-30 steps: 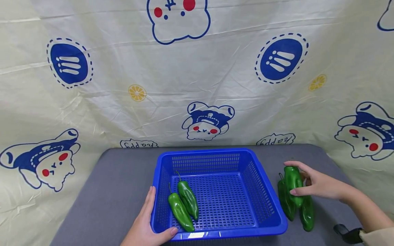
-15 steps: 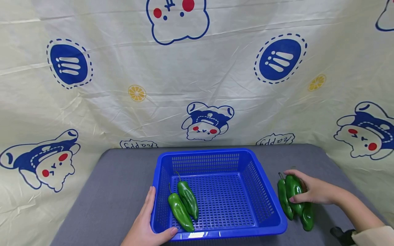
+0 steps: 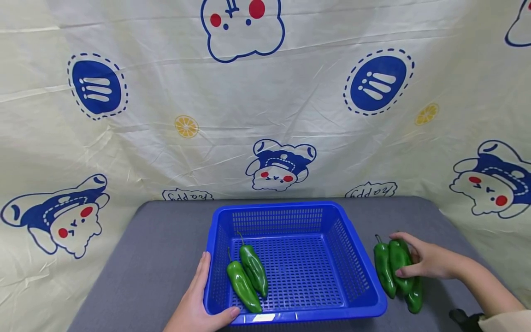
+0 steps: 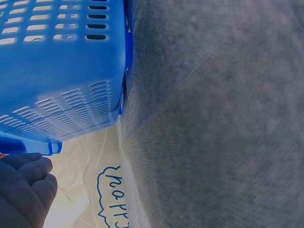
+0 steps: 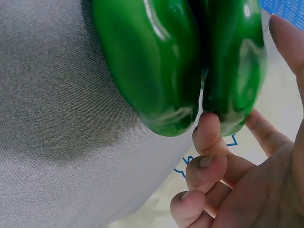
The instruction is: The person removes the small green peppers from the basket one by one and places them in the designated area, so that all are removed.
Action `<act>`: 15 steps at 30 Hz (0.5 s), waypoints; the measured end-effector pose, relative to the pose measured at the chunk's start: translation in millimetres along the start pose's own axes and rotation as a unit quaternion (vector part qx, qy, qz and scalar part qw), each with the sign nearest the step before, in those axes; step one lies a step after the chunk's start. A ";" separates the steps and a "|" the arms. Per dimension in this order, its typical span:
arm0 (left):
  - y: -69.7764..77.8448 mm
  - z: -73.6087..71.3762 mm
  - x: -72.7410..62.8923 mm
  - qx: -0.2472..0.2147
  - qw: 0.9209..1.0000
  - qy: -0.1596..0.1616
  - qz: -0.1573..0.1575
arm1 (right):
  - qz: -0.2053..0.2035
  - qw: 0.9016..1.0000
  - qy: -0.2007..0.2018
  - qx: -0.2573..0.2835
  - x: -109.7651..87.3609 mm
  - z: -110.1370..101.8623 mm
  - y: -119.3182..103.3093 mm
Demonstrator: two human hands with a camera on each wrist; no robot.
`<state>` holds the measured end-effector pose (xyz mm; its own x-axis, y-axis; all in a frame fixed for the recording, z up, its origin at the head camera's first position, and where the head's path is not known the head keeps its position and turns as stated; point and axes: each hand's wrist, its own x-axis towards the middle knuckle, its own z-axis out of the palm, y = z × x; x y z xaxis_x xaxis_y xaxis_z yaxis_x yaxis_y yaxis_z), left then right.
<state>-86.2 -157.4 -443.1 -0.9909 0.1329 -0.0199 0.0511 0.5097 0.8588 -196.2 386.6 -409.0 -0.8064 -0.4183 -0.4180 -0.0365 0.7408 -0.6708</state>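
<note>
My left hand (image 3: 198, 302) rests against the left side of a blue plastic basket (image 3: 296, 315), fingers straight along the outer wall and thumb on the front rim. In the left wrist view, the fingers lie beside the rim of the slotted basket (image 4: 61, 57). Two green peppers (image 3: 244, 286) lie at the left inside it. Right of the basket, my right hand (image 3: 425, 258) holds a green pepper (image 3: 398, 253) between thumb and fingers. It overlaps a right-hand pepper (image 3: 415, 297), with another pepper (image 3: 383, 267) on its left. In the right wrist view, fingertips touch a pepper's end (image 5: 232, 95).
The basket and the loose peppers are on a grey cloth-covered table (image 3: 157, 258). A pale curtain (image 3: 224, 101) with blue cartoon prints hangs behind it. A black strap (image 3: 464, 318) shows near the right sleeve.
My right hand has lowered the pepper it holds toward me, then shifted slightly right, onto the right-hand pepper. The left hand and the basket stay put.
</note>
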 end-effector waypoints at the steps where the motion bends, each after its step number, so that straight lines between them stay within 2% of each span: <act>1: -0.3 0.2 0.1 0.002 1.000 0.001 0.002 | 0.005 1.000 0.000 0.000 -0.3 -0.2 -0.3; 5: -1.1 1.0 0.5 0.008 1.000 0.004 0.006 | 0.031 0.999 0.016 -0.019 -1.2 -0.9 -3.2; 9: -0.6 1.1 0.4 0.006 1.000 0.004 0.003 | 0.051 0.994 0.064 -0.079 -2.5 -0.6 -10.8; 12: 0.1 0.8 0.1 0.005 1.000 0.003 0.001 | 0.036 0.988 0.102 -0.114 -4.0 -0.7 -20.3; 15: 0.3 0.5 0.1 0.006 1.000 0.004 0.002 | 0.002 0.984 0.128 -0.125 -5.0 -2.2 -32.7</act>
<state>-86.2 -156.9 -443.2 -0.9918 0.1274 -0.0121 0.0564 0.5196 0.8526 -192.2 365.6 -383.6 -0.9279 -0.2924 -0.2314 -0.1510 0.8621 -0.4837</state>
